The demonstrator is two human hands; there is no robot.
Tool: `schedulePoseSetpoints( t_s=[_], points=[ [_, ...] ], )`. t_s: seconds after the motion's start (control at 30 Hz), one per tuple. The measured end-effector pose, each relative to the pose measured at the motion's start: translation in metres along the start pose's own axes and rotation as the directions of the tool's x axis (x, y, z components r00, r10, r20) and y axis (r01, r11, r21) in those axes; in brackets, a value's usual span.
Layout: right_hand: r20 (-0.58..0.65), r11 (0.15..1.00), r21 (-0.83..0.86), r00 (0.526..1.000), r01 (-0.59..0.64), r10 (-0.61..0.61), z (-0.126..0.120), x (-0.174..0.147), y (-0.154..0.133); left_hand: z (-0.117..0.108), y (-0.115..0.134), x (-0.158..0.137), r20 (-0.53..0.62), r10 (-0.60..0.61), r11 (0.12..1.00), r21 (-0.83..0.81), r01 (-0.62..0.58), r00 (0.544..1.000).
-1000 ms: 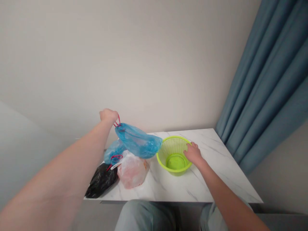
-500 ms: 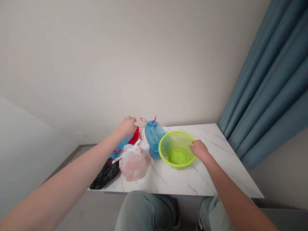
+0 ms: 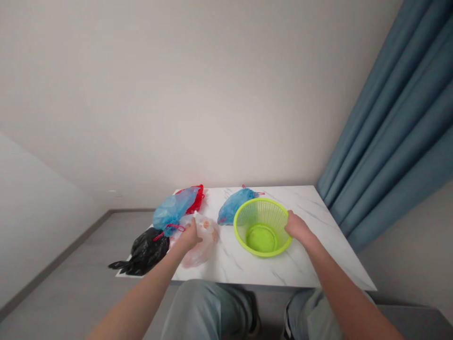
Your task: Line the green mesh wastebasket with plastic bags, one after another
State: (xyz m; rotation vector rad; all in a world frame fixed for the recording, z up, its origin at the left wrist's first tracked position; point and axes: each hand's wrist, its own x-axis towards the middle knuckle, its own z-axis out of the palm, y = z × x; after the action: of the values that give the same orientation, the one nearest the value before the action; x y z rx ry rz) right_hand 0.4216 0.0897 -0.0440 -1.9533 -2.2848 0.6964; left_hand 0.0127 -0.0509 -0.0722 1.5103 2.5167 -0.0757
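My left hand (image 3: 190, 237) is at the top of a white, see-through plastic bag (image 3: 206, 238) with orange print, fingers closed around its gathered neck. A pale tip sticks up above the hand. My right hand (image 3: 296, 225) grips the right rim of a lime-green plastic basket (image 3: 264, 254), which has nothing in it. Behind the basket's left side, a blue plastic bag (image 3: 231, 208) with red drawstrings lies on its side.
A marble-patterned white table (image 3: 247, 271) bears everything. At its left are a black tied bag (image 3: 148, 250), overhanging the edge, another blue bag (image 3: 175, 208) and a red bag (image 3: 197, 200). A wall (image 3: 226, 118) stands behind, a blue curtain (image 3: 375, 137) at the right.
My left hand has come down and nearer, from above the red bag to the white bag's neck. The blue bag by the basket has tipped from upright onto its side. My right hand stays at the rim.
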Motion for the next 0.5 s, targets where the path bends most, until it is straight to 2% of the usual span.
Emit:
schedulePoseSetpoints(
  t_s=[0.17, 0.3, 0.37, 0.43, 0.5],
  points=[
    [-0.01, 0.999, -0.047, 1.0, -0.013, 0.012, 0.006, -0.014, 0.002, 0.019, -0.005, -0.014, -0.025, 0.028, 0.998, 0.049, -0.026, 0.999],
    [-0.197, 1.0, -0.011, 0.98, 0.014, -0.016, 0.005, -0.025, -0.002, 0.022, -0.005, -0.023, -0.183, 0.09, 0.986, 0.156, -0.061, 0.979],
    [-0.343, 0.989, 0.08, 0.935, 0.123, -0.088, 0.002, -0.03, -0.005, 0.024, -0.006, -0.022, -0.168, 0.032, 0.995, 0.095, -0.016, 0.985],
    [-0.488, 0.934, 0.194, 0.856, 0.298, -0.172, 0.0, -0.038, -0.008, 0.027, -0.008, -0.019, -0.074, -0.043, 0.998, -0.04, 0.04, 0.996],
    [-0.595, 0.852, 0.269, 0.773, 0.449, -0.22, 0.0, -0.05, -0.011, 0.032, -0.01, -0.018, -0.012, -0.056, 0.99, -0.129, 0.054, 0.998]
  ],
)
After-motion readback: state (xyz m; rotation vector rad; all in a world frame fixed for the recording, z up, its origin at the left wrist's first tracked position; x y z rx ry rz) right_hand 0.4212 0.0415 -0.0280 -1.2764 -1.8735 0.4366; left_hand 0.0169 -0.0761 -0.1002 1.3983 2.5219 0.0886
